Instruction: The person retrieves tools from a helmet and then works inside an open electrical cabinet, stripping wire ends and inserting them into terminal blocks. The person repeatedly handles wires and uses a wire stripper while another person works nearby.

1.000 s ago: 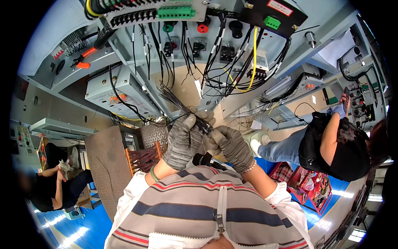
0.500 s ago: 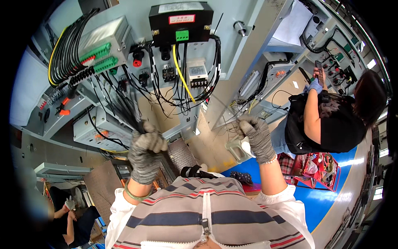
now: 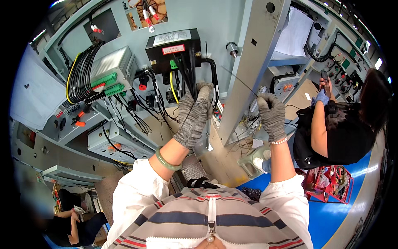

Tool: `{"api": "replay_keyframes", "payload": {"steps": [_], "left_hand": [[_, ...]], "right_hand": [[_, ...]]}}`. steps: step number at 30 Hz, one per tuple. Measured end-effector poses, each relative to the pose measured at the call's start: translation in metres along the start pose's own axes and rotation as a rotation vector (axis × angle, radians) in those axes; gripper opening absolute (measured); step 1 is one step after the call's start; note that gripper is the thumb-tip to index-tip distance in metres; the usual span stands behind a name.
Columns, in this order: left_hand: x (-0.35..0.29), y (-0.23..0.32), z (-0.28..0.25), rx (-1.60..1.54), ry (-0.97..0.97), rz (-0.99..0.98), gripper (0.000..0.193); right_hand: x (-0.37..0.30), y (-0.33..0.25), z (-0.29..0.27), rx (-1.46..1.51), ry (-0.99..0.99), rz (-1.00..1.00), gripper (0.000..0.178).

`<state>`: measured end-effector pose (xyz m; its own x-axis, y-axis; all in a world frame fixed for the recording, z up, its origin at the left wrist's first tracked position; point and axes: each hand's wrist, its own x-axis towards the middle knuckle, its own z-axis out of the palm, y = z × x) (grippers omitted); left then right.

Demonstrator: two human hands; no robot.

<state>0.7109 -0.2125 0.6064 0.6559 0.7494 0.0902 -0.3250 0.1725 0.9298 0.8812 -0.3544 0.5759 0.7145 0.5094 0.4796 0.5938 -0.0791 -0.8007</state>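
My left hand (image 3: 195,113), in a grey knitted glove, is closed round a bundle of black wires (image 3: 191,76) just below the black box-shaped module (image 3: 172,41) on the cabinet panel. The wires stand up from the fist across the module's front. To the right, my right hand (image 3: 271,115), gloved alike, is closed with the fingertips pinched on one thin black wire (image 3: 239,79), which stretches up and left from it. Next to my left hand a yellow wire (image 3: 173,88) and other black wires hang under the module's green connector (image 3: 173,64).
Left of the module is a grey controller (image 3: 112,66) with green terminal blocks and a looped black harness (image 3: 78,79). A steel cabinet post (image 3: 253,54) stands between my hands. A co-worker (image 3: 344,128) holding a phone is at right, near a red cart (image 3: 327,182). Another person (image 3: 74,224) sits lower left.
My left hand has moved right and up with the wire bundle, from below the controller to below the black module. My right hand has shifted slightly right and up. The view has tilted upward.
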Motion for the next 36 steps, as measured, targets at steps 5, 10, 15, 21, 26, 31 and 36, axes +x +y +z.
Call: {"api": "replay_keyframes", "payload": {"steps": [5, 10, 15, 21, 26, 31, 36], "left_hand": [[0.029, 0.003, -0.003, 0.968, -0.018, 0.517, 0.023], [0.038, 0.020, 0.005, 1.423, 0.034, 0.650, 0.039], [0.053, 0.017, 0.010, 1.600, 0.094, 0.552, 0.039], [0.065, 0.023, 0.027, 1.743, 0.015, 0.404, 0.034], [0.070, 0.022, 0.028, 1.754, 0.012, 0.369, 0.026], [0.055, 0.022, 0.027, 1.712, 0.059, 0.514, 0.026], [0.055, 0.033, 0.027, 1.752, 0.065, 0.390, 0.029]], "right_hand": [[0.032, -0.019, 0.007, -0.364, 0.054, -0.286, 0.016], [0.049, -0.039, 0.026, -0.396, 0.010, -0.306, 0.015], [0.059, -0.045, 0.031, -0.345, -0.065, -0.323, 0.013], [0.067, -0.036, 0.035, -0.272, -0.065, -0.396, 0.012], [0.069, -0.032, 0.038, -0.247, -0.043, -0.374, 0.013], [0.066, -0.032, 0.039, -0.281, -0.006, -0.364, 0.016], [0.067, -0.046, 0.053, -0.254, 0.069, -0.341, 0.013]]}}
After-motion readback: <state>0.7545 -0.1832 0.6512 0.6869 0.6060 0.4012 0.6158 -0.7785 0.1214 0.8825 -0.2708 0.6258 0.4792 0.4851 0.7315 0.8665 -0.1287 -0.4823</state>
